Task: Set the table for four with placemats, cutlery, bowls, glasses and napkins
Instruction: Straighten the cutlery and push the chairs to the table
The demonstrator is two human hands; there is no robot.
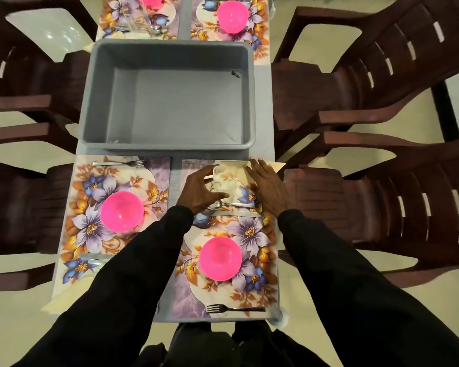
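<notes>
Floral placemats lie at all four places. On the near right placemat stand a pink bowl, a fork, and a spoon and knife. My left hand grips a clear glass at the mat's far end. My right hand lies flat, fingers apart, on a cream napkin beside the glass. The near left placemat holds a pink bowl and a fork. Two far mats carry pink bowls, and the far left one has a clear glass.
An empty grey plastic tub fills the middle of the narrow table. Dark brown plastic chairs stand close on both sides. A cream napkin corner shows at the near left edge, partly under my sleeve.
</notes>
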